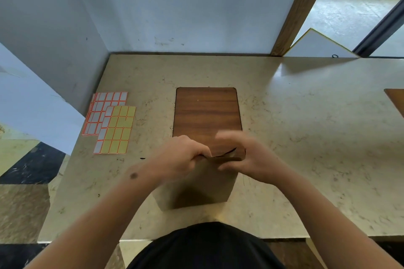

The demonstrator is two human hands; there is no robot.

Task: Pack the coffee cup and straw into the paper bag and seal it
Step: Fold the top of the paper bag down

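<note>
A brown paper bag (205, 190) stands upright on the beige table (295, 137) right in front of me. My left hand (181, 157) pinches the left side of the bag's top edge. My right hand (247, 157) grips the right side of the same edge and looks blurred by motion. The top is pressed nearly flat between both hands, with a narrow dark slit showing. The coffee cup and the straw are not visible anywhere.
Sheets of yellow and white labels with orange borders (111, 124) lie at the left of the table. A wooden inlay panel (206, 113) sits behind the bag. A wall corner bounds the far left, and a white board (317, 46) leans at the back right.
</note>
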